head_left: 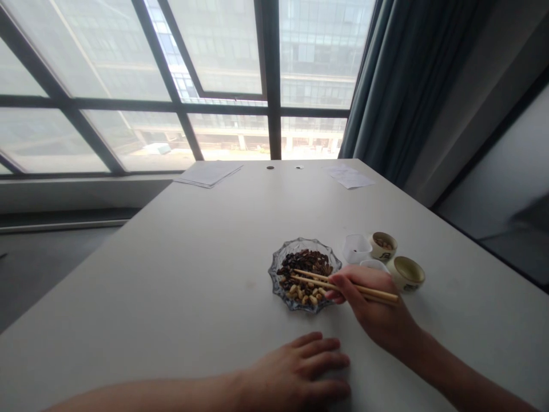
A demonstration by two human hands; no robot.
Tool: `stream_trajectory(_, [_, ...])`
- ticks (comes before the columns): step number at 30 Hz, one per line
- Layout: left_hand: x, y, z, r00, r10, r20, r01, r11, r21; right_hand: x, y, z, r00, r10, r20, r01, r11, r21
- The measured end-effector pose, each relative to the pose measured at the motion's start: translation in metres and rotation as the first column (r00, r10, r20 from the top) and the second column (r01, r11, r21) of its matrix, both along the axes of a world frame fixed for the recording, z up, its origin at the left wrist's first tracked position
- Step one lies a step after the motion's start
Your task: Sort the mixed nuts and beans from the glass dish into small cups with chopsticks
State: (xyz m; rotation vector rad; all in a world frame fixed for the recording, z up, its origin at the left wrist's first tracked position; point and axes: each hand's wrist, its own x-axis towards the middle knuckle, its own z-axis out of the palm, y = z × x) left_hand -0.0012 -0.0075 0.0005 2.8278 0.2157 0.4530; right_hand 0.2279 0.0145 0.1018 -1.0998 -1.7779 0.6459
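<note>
My right hand (371,303) is closed around a pair of wooden chopsticks (347,285). Their tips reach over a scalloped glass dish (274,290) of dark seeds (302,260) and pale peanuts (305,296); whether they pinch anything is too small to tell. Palm down on the table, my left hand (302,369) lies in front of the dish with its fingers stretched out and nothing in it. Behind my right hand stand two white plastic cups (357,247), one partly hidden by the hand, and two small ceramic cups. The farther ceramic cup (383,246) holds brownish pieces; the nearer one (406,274) shows a pale greenish inside.
A white table (193,274) stretches toward the windows (223,46). Paper sheets (208,173) lie at its far left and more papers (349,175) at the far right. Between them are two small round spots or holes (270,167). A dark curtain (403,86) hangs at the right.
</note>
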Motion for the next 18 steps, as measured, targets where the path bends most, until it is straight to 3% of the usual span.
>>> stream_trajectory(10, [0.000, 0.001, 0.002, 1.000, -0.007, 0.003, 0.007, 1.000, -0.004, -0.008, 0.000, -0.006, 0.999, -0.036, 0.027, 0.035, 0.999, 0.039])
stream_trajectory(18, [-0.001, 0.001, 0.010, 0.999, 0.006, -0.049, -0.008, 0.999, -0.048, 0.034, -0.022, 0.021, 0.976, -0.216, -0.022, 0.216, 0.952, 0.217])
